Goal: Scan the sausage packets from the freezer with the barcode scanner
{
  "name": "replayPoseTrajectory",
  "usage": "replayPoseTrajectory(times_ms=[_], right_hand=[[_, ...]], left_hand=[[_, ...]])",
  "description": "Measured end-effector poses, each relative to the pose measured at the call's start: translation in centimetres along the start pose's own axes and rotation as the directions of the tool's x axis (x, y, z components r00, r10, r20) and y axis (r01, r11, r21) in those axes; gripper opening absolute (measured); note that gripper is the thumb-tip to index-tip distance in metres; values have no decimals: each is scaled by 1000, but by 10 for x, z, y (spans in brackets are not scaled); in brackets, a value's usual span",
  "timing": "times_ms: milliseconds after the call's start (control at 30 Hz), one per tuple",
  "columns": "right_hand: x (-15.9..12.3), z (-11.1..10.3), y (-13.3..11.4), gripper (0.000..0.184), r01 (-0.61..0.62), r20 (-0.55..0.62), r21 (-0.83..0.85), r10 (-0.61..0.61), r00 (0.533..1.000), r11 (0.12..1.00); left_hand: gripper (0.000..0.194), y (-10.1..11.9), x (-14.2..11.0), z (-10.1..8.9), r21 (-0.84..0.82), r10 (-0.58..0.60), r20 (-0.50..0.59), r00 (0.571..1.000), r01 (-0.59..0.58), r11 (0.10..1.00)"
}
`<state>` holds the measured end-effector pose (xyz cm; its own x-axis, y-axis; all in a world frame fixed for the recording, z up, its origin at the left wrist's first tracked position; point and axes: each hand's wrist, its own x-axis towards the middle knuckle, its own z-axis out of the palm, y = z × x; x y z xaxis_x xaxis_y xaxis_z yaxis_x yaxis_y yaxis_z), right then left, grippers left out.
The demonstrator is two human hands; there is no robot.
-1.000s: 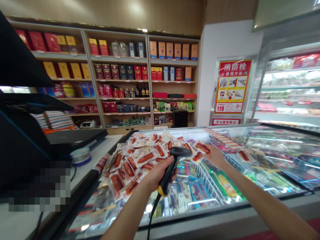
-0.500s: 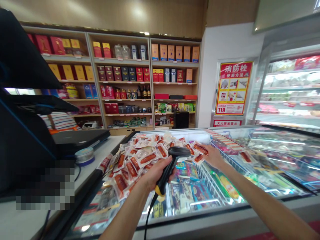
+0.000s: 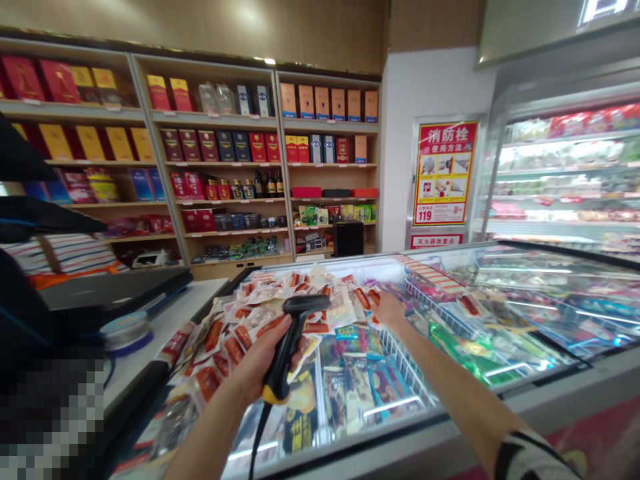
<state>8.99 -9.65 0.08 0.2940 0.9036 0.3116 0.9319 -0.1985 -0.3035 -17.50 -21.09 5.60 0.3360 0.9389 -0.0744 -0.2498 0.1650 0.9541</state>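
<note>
My left hand [image 3: 259, 358] is wrapped round the grip of a black barcode scanner [image 3: 292, 337] with a yellow band and a black cable hanging down. Its head points over a heap of small clear sausage packets [image 3: 270, 310] lying on the glass lid of a chest freezer [image 3: 520, 393]. My right hand [image 3: 386, 307] reaches across the lid to the heap's right edge, fingers closed on one sausage packet [image 3: 364, 297]. Frozen goods in bright wrappers show through the glass below both arms.
A white counter [image 3: 165, 320] with a black till screen and a round tin [image 3: 125, 329] stands at the left. Wooden shelves [image 3: 225, 167] of boxed goods and bottles line the back wall. A red fire notice [image 3: 445, 175] hangs on the white wall. A chilled display case [image 3: 565, 167] stands at the right.
The view has swung to the right, so everything sits further left. My right hand has drawn back toward the heap with the packet. The scanner stays in my left hand.
</note>
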Motion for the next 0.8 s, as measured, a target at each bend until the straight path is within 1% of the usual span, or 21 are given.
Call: replayPoseTrajectory(times_ms=[67, 100, 167, 200, 267, 333, 467, 533, 567, 600, 667, 733, 800], right_hand=[[1, 5, -9, 34, 19, -12, 8, -19, 1000, 1000], [1, 6, -10, 35, 33, -32, 8, -33, 999, 999], [3, 4, -2, 38, 55, -85, -5, -56, 995, 998], [4, 2, 8, 39, 54, -119, -18, -55, 991, 998], [8, -8, 40, 40, 8, -197, -58, -19, 980, 998], [12, -20, 82, 40, -88, -260, -112, 57, 964, 990], [17, -40, 169, 38, -301, -308, -228, 224, 924, 926], [18, -41, 199, 38, -357, -290, -265, 279, 915, 896], [18, -40, 208, 37, -364, -279, -283, 287, 917, 887], [18, -37, 214, 37, -352, -265, -300, 277, 923, 886], [19, -30, 215, 36, -288, -239, -323, 217, 946, 902], [19, -23, 206, 37, -193, -191, -324, 136, 972, 926], [18, -18, 191, 37, -104, -116, -300, 72, 991, 948]], left_hand=[[31, 0, 3, 3, 12, -6, 0, 1000, 6, 1000], [30, -1, 5, 6, 15, -11, 9, 1000, 10, 1000], [29, -3, 12, 12, 17, -28, 31, 999, 27, 999], [28, -5, 16, 15, 19, -38, 45, 998, 38, 999], [28, -9, 23, 23, 29, -54, 77, 996, 51, 998], [28, -13, 30, 31, 42, -57, 107, 993, 53, 998], [32, -20, 41, 45, 38, -90, 127, 988, 85, 996], [34, -23, 45, 50, 33, -107, 119, 987, 103, 994], [34, -24, 47, 52, 32, -110, 120, 987, 107, 994], [34, -26, 49, 54, 31, -111, 125, 986, 108, 994], [33, -28, 52, 55, 26, -108, 138, 984, 105, 994], [32, -29, 53, 56, 20, -105, 149, 983, 104, 994], [32, -30, 52, 56, 16, -108, 151, 983, 107, 994]])
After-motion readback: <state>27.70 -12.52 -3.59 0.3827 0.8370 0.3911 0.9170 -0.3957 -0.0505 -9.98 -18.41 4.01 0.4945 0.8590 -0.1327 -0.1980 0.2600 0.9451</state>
